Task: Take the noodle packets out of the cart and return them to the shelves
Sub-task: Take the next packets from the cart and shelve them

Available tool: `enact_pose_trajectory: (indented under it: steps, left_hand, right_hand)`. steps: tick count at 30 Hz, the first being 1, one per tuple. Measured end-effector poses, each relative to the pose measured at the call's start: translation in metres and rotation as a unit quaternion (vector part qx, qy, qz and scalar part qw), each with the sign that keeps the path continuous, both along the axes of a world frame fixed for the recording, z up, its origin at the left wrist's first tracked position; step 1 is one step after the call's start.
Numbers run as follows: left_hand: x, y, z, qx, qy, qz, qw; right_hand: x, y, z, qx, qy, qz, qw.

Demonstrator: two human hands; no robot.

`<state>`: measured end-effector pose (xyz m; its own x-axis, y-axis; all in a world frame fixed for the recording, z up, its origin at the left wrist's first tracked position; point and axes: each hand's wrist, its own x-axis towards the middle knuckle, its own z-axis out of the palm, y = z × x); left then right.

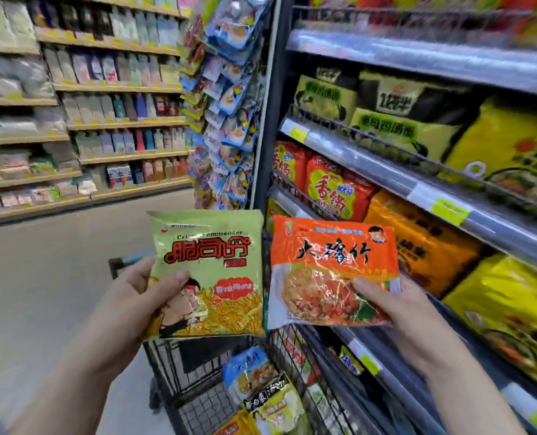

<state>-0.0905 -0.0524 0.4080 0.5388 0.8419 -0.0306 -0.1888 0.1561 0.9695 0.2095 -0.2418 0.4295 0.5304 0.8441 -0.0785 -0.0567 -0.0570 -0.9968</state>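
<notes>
My left hand (pixel 136 304) grips a green noodle packet (pixel 210 265) by its lower left edge, thumb across the front. My right hand (pixel 395 309) grips an orange noodle packet (pixel 330 262) by its lower right corner. Both packets are held upright side by side above the black wire cart (pixel 198 400). In the cart lie a blue packet (pixel 248 372), a yellow-green packet (pixel 276 403) and an orange-yellow one (pixel 232 428) at the bottom edge. The noodle shelves (pixel 386 171) stand just to the right of the cart.
The right shelves hold red (pixel 333 193), orange (pixel 417 243), yellow (pixel 512 152) and green (pixel 399 130) multipacks behind wire rails. A hanging rack of blue snack bags (pixel 229 98) stands at the shelf end. Across the grey aisle floor (pixel 56 262) are more stocked shelves (pixel 103 120).
</notes>
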Motion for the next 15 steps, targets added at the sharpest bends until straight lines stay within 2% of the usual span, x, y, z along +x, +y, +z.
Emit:
enact_pose_trajectory:
  steps: [6, 11, 15]
  left_hand:
    - [0.048, -0.038, 0.032, -0.004, -0.014, -0.085, 0.996]
    - [0.095, -0.095, 0.056, 0.05, -0.022, -0.191, 0.98]
    - [0.127, -0.156, 0.069, 0.076, -0.02, -0.21, 0.975]
  right_hand:
    - [-0.006, -0.097, 0.032, 0.034, -0.015, -0.119, 0.992]
    - [-0.013, -0.197, 0.054, 0.048, -0.038, -0.211, 0.976]
    - [-0.025, -0.289, 0.066, 0.07, -0.068, -0.272, 0.957]
